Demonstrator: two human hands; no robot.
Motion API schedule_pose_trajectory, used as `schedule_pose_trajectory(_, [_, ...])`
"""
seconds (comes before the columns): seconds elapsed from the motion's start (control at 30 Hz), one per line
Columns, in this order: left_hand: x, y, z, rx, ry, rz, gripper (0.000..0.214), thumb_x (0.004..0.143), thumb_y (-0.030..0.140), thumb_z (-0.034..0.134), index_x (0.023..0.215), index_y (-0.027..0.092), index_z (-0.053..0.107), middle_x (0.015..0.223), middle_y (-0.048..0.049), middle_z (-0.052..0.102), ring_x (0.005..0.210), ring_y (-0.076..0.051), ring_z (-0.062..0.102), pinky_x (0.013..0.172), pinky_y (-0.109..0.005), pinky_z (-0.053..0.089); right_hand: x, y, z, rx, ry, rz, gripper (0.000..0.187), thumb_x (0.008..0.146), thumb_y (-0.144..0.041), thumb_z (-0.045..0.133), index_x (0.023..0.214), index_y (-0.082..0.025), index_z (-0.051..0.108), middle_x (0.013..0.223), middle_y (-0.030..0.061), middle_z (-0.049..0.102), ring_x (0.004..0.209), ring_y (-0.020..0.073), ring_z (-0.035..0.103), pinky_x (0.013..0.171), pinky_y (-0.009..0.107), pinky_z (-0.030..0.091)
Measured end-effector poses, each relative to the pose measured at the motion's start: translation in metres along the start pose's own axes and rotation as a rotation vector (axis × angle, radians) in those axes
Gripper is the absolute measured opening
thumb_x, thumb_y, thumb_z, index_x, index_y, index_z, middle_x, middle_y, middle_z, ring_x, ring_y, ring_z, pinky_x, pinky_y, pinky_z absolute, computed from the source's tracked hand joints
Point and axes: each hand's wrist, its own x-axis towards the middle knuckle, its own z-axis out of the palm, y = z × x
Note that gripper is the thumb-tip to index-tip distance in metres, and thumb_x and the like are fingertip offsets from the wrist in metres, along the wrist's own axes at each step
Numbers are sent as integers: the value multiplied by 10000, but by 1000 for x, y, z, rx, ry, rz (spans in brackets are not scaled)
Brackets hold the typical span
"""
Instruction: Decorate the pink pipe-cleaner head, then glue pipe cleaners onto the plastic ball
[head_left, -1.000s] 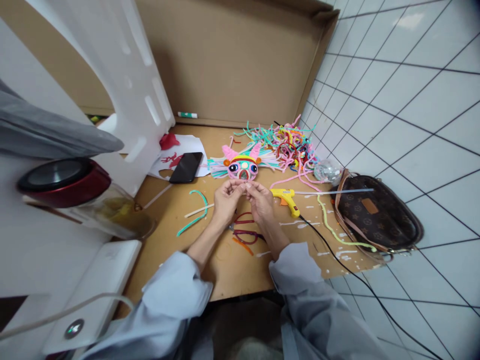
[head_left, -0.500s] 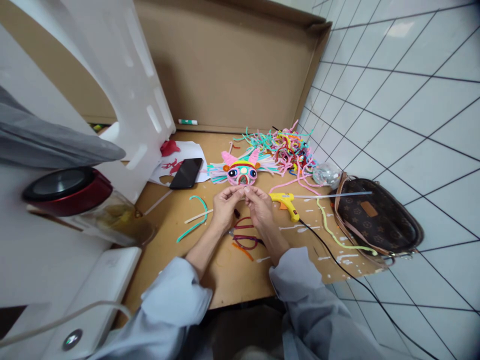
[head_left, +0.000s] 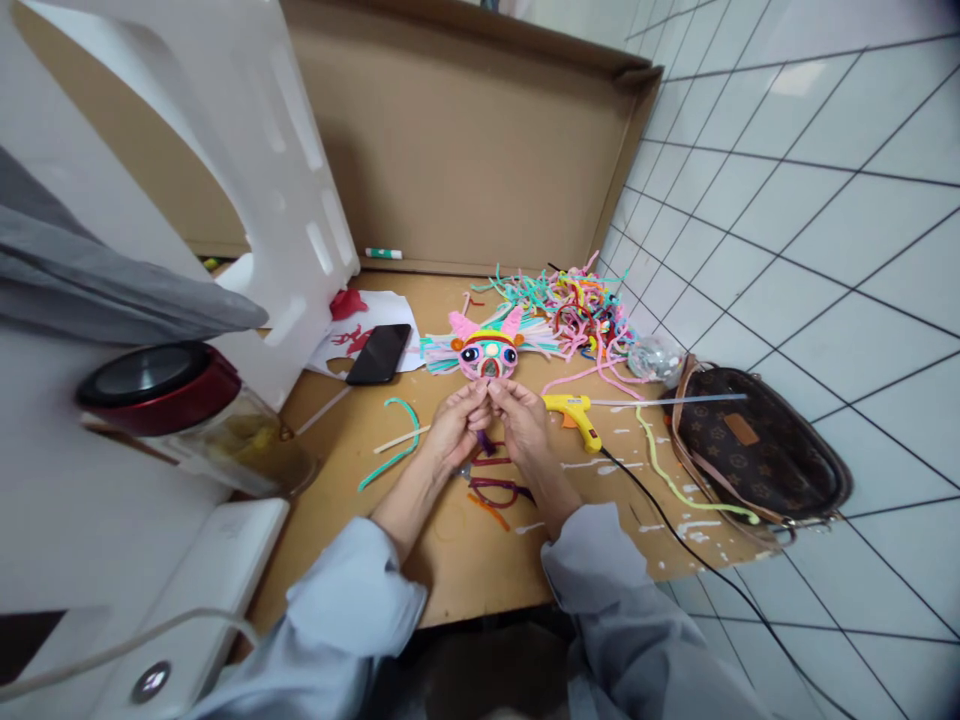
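Two hands are held close together in front of a pink toy face [head_left: 489,357].
The toy face is set on the desk [head_left: 442,590], and whether it is touched cannot be told. In front of it, the thumbs and fingers of the left hand [head_left: 455,425] and right hand [head_left: 521,425] are bent inward with their tips close, but whether anything is held in either grip cannot be told. To the toy face's right, a yellow glue gun [head_left: 576,412] is laid down; behind it on the right, fuzzy sticks [head_left: 574,305] are piled. To its left, a black phone [head_left: 380,354] is laid, partly on white paper [head_left: 321,352].
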Motion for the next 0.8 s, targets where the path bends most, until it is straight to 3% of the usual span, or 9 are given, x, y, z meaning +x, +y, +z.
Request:
schedule_pose_trajectory(0.17, [5,10,-5,7,73,91,310,721,189,833,702,142,528,541,103,369,401,5,274,377,-101,201,8,-5,-3,-158,50,-111,254,638,-422,797,703,-197,701,629,-21,633,622,120,538,663,278,478])
schedule_pose_trajectory(0.27, [17,20,-13,53,273,259,296,705,188,832,689,145,539,547,94,440,404,1,333,386,-110,237,21,-14,-4,-387,66,-293,217,725,-416,701,795,-211,717,797,23,682,762,178,602,786,336,500])
schedule_pose_trajectory(0.33, [28,26,-19,93,429,356,262,713,197,825,694,144,569,557,78,509,419,-9,390,404,-120,278,32,-21,-2,-619,28,-430,209,782,-376,643,881,-214,728,919,61,693,893,222,611,889,377,481])
schedule_pose_trajectory(0.5, [56,33,-32,108,548,456,265,752,212,792,643,142,561,577,68,573,458,-17,447,457,-136,339,58,-32,9,-1057,-71,-568,330,804,-351,665,1099,-204,688,1195,134,666,1193,306,521,1096,466,349])
schedule_pose_trajectory(0.57, [66,32,-37,114,574,480,265,766,228,779,639,142,563,569,68,574,472,-26,461,474,-143,347,65,-29,10,-1104,-11,-563,387,799,-391,674,1134,-198,662,1214,144,646,1201,312,519,1091,481,358])
schedule_pose_trajectory(0.7, [82,25,-44,124,601,493,267,801,284,752,672,145,563,619,42,627,497,-39,505,528,-160,401,73,-15,1,-995,260,-554,512,792,-451,651,1217,-173,583,1215,146,624,1151,282,558,1057,480,415])
schedule_pose_trajectory(0.8, [92,20,-47,133,605,491,247,833,302,725,729,153,558,671,21,661,557,-52,592,586,-162,469,74,-4,-8,-901,341,-477,672,734,-500,697,1278,-145,527,1297,183,579,1198,292,548,1068,483,421])
